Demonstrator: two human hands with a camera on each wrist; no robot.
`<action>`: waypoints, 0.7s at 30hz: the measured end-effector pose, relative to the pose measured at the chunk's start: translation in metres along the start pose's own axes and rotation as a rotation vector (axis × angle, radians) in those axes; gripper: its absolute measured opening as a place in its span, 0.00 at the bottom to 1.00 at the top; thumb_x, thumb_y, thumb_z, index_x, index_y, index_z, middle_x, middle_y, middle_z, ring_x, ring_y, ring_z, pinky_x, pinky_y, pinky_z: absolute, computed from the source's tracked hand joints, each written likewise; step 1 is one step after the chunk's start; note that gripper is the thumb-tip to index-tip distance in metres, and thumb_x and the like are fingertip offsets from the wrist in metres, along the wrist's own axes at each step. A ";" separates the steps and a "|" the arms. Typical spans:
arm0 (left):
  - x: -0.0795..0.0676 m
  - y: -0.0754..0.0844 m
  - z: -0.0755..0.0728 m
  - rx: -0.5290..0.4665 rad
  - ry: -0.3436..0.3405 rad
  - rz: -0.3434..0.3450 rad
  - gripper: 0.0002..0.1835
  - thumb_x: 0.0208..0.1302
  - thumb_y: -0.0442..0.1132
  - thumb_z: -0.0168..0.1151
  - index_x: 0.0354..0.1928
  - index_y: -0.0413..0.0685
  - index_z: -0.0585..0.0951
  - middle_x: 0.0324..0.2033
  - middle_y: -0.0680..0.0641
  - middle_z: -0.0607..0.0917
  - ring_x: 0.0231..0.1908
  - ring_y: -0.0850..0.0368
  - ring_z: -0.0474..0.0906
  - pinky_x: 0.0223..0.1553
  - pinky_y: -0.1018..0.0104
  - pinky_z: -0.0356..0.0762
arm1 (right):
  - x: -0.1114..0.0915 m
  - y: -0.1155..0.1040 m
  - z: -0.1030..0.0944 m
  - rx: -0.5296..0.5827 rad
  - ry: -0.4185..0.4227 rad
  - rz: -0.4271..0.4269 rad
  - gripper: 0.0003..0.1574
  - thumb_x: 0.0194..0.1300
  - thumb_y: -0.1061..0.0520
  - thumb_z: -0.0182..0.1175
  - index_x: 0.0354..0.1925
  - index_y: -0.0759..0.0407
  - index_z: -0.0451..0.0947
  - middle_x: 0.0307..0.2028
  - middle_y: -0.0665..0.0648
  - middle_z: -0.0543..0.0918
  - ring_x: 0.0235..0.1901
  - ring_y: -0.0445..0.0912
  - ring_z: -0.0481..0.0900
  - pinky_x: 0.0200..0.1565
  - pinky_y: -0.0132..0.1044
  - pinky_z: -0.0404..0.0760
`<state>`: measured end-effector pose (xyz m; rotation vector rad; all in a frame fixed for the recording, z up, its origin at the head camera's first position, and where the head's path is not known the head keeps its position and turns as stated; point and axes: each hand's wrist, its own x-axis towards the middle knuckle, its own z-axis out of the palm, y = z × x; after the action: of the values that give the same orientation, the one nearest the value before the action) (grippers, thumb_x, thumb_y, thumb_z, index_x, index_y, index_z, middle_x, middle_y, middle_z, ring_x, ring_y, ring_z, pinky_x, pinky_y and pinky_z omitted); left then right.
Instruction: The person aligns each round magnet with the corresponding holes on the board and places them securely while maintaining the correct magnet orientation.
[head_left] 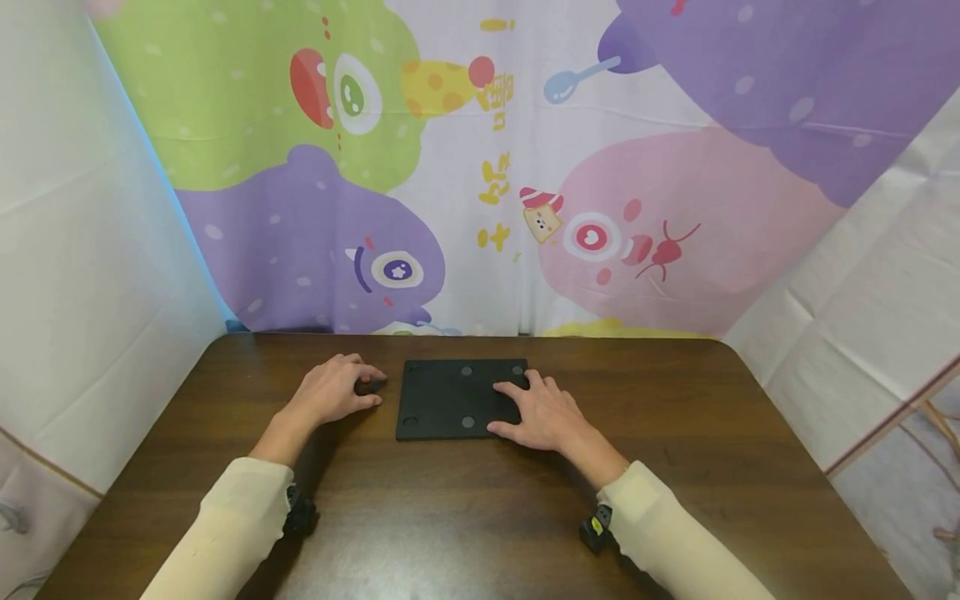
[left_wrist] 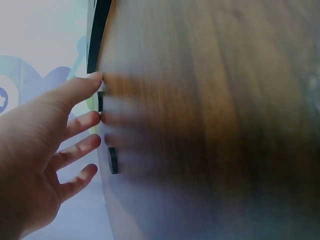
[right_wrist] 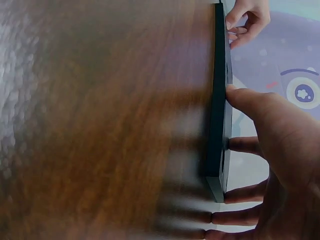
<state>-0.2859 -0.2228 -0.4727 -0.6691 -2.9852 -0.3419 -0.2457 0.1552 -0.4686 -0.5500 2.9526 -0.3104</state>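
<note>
A flat black rectangular board (head_left: 442, 396) lies on the table, with round marks on its top. Some marks are grey discs and the two at its left end are dark rings. My right hand (head_left: 551, 414) rests over the board's right end, thumb and fingertips touching its top and edge. To the left of the board, my left hand (head_left: 330, 392) hovers low with spread, slightly bent fingers and nothing visibly gripped. Two small black discs, a nearer disc (left_wrist: 113, 160) and a farther disc (left_wrist: 100, 101), stand on the table by its fingertips.
The brown wooden table (head_left: 450, 517) reaches back to a curtain (head_left: 465, 250) printed with cartoon creatures. White cloth walls stand at both sides. A dark wrist camera (head_left: 300, 512) sits on the left cuff, another camera (head_left: 596, 529) on the right.
</note>
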 end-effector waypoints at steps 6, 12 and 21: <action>0.000 0.002 -0.001 -0.012 -0.024 0.000 0.19 0.71 0.50 0.80 0.60 0.55 0.94 0.53 0.45 0.91 0.54 0.40 0.86 0.52 0.39 0.88 | 0.001 -0.001 -0.001 0.005 -0.005 0.002 0.46 0.75 0.25 0.66 0.83 0.37 0.74 0.82 0.72 0.69 0.71 0.70 0.78 0.63 0.69 0.86; 0.005 -0.008 0.008 -0.001 0.024 0.046 0.13 0.69 0.45 0.82 0.54 0.57 0.97 0.47 0.48 0.91 0.49 0.42 0.87 0.45 0.42 0.88 | 0.002 -0.001 -0.002 -0.007 -0.019 0.001 0.47 0.75 0.25 0.67 0.83 0.37 0.73 0.81 0.71 0.71 0.69 0.68 0.79 0.63 0.67 0.88; 0.028 -0.056 0.053 -0.014 0.091 0.109 0.12 0.66 0.48 0.84 0.50 0.64 0.97 0.45 0.52 0.94 0.46 0.45 0.88 0.42 0.47 0.89 | 0.003 0.000 -0.004 -0.015 -0.030 -0.009 0.47 0.75 0.26 0.67 0.83 0.39 0.74 0.81 0.72 0.70 0.71 0.70 0.78 0.65 0.68 0.87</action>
<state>-0.3355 -0.2486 -0.5323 -0.7918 -2.8498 -0.3756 -0.2493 0.1548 -0.4653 -0.5646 2.9269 -0.2793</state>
